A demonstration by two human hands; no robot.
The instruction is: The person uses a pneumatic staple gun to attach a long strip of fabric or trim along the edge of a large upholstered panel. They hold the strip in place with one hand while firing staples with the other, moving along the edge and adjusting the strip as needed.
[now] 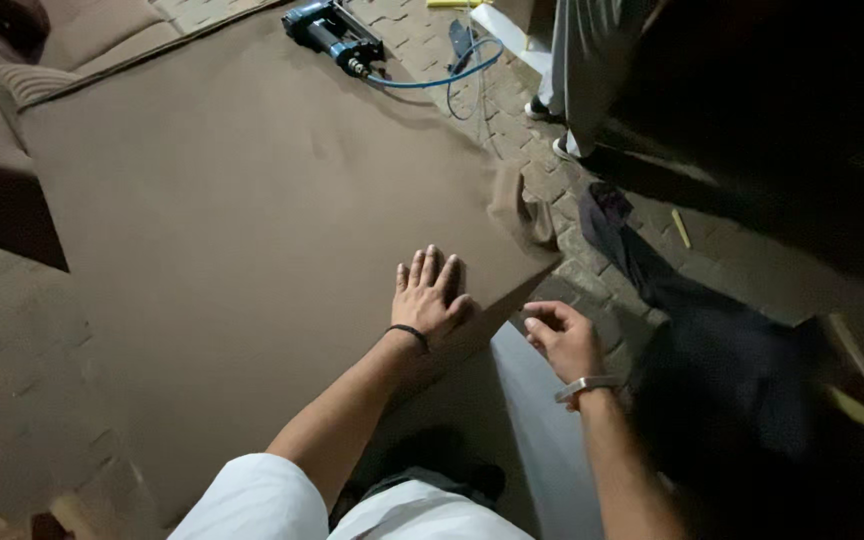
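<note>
— From the head view, our left hand lies flat, fingers spread, on the brown fabric-covered panel near its right corner. It looks stiff and broad, probably best held by that edge.

— Our right hand curls loosely just off the corner; we cannot tell whether it pinches anything. The far right is dark.

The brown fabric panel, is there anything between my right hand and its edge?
Nothing visible. The right hand hovers just off the corner edge of the brown fabric panel, with only bare paving in the gap. The left hand already lies flat on the panel, close beside it.
</note>
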